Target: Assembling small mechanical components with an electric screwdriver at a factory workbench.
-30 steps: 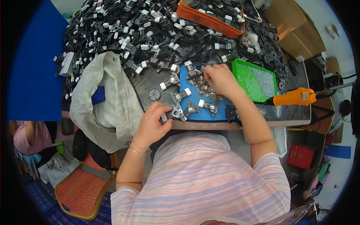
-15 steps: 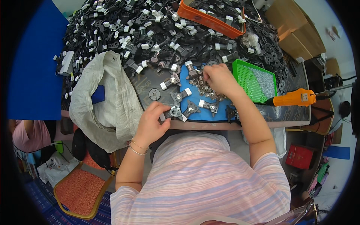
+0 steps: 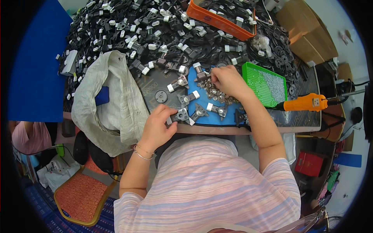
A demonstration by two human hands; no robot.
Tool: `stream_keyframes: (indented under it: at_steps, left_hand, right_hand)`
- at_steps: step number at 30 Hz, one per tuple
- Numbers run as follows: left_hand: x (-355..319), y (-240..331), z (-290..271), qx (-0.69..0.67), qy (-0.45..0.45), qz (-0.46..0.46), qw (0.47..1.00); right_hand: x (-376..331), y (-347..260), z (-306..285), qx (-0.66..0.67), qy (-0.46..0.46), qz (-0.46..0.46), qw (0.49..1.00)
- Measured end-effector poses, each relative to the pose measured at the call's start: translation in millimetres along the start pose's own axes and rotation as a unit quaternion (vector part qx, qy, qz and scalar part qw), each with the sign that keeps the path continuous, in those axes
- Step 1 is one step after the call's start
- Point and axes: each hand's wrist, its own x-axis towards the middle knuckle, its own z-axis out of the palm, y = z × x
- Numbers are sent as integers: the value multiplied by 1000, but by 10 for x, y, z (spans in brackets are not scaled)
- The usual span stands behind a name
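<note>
At the table's near edge my left hand [image 3: 159, 122] curls its fingers round the end of a black bracket [image 3: 182, 115]. My right hand [image 3: 229, 81] pinches at the far edge of a heap of small shiny metal pieces [image 3: 214, 94]; what its fingertips hold is hidden. Just beside those fingertips lies a black part with a white end [image 3: 199, 70]. Between my hands, more white-tipped black brackets [image 3: 188, 99] lie on and beside a blue mat [image 3: 211, 119], several with a round metal piece at the middle. A black disc [image 3: 161, 96] rests beyond my left hand.
A big pile of black parts with white ends [image 3: 128, 35] covers the back, with an orange tray [image 3: 221, 24] on it. Right of my right hand are a green basket [image 3: 248, 83] of small silvery pieces and an orange power screwdriver [image 3: 305, 103]. A pale sack [image 3: 130, 108] lies left.
The view has shifted very slightly. Both hands keep nearly the same places and grips, and the parts on the table lie as before.
</note>
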Motion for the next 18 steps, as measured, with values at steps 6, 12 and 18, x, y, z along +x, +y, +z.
stream_keyframes:
  at_steps: [6, 12, 18]
  left_hand:
    - [-4, 9, 10, 0, -4, -10, 1000]
    - [-10, -22, 24, 3, 1, -4, 1000]
    - [-12, -25, 21, 16, -2, -4, 1000]
  right_hand:
    - [10, 20, 12, -11, -15, 0, 1000]
    - [19, 9, 8, -17, -20, -4, 1000]
    - [16, 15, 25, -12, -11, -12, 1000]
